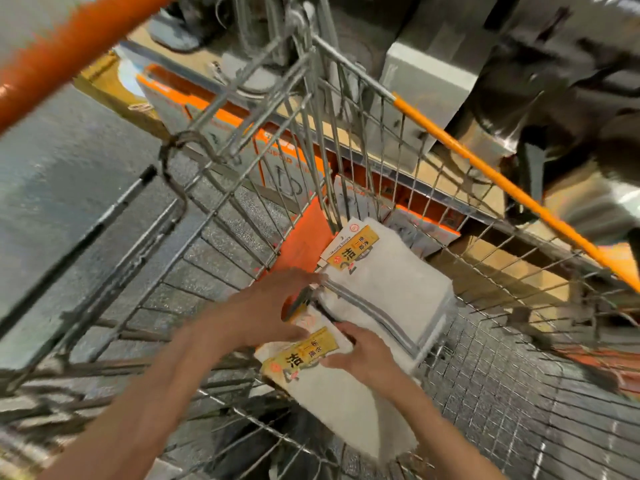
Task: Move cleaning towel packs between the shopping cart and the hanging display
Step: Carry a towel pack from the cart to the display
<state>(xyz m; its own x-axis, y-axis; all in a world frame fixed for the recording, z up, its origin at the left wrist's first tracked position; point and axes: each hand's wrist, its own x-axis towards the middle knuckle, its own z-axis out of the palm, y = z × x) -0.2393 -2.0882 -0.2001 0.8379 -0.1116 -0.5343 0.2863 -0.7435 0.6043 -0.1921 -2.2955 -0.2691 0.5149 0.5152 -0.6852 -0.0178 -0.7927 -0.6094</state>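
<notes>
Grey shop floor under wire cart (346, 109).
Both hands in basket: right hand (363, 355) gripping near pack (322, 372); left hand (270, 306) spread flat over stack (384, 285) behind.

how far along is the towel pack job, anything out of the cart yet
Nothing looks finished: no hanging display is in view. In hand: the right hand grips the near towel pack, and the left hand reaches onto the stack of packs inside the shopping cart. Still left: getting the packs onto the display.
</notes>
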